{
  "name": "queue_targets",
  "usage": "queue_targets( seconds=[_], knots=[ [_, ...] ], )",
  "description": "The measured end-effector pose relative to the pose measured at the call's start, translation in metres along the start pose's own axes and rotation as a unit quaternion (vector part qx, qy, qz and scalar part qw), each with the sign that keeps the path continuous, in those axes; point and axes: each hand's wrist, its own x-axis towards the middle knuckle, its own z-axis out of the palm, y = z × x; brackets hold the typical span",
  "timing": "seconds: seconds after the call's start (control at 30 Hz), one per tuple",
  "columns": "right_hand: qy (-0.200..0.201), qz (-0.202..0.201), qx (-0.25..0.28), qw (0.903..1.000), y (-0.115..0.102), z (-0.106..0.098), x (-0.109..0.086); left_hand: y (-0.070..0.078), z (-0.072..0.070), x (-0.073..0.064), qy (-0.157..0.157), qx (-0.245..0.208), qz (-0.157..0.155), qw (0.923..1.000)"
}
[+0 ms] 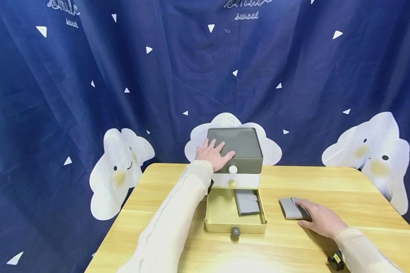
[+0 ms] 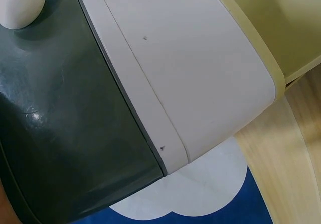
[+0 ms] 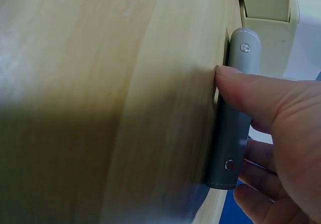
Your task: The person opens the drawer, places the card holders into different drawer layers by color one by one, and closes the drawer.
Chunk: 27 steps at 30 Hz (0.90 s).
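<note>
My left hand (image 1: 213, 155) rests with spread fingers on the dark grey-green top of a small drawer box (image 1: 242, 141). The box's bottom yellow drawer (image 1: 222, 206) is pulled out, and a grey wallet (image 1: 247, 203) with a strap lies inside its right half. To the right, my right hand (image 1: 322, 219) grips a second grey wallet (image 1: 290, 209) that lies on the table. In the right wrist view, the thumb (image 3: 246, 91) is at the edge of this wallet (image 3: 233, 133), with fingers on its other side. The left wrist view shows the box front (image 2: 200, 68), the left hand mostly hidden.
The wooden table (image 1: 164, 189) runs back to a dark blue curtain (image 1: 191, 76) with white clouds. Above the pulled-out drawer is a white drawer (image 1: 246, 180) with a yellow knob. A round grey knob (image 1: 235, 232) juts from the yellow drawer's front.
</note>
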Motion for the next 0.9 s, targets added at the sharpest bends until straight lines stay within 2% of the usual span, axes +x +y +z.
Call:
queue_targets(
  seconds=[0.13,0.47,0.9],
  knots=[
    [0.004,0.002,-0.002,1.0000,-0.0014,-0.0003,0.0006,0.0002,-0.0029,-0.0020,-0.002,0.007,0.001,1.0000],
    [0.016,-0.020,-0.023,0.9994,-0.0005,0.0000,0.0016,-0.0013,0.0032,0.0025,0.013,-0.003,0.003,0.9999],
    [0.038,-0.033,-0.041,0.9979,-0.0009,0.0022,0.0022,-0.0004,0.0025,0.0009,0.013,-0.006,0.002,0.9999]
  ],
)
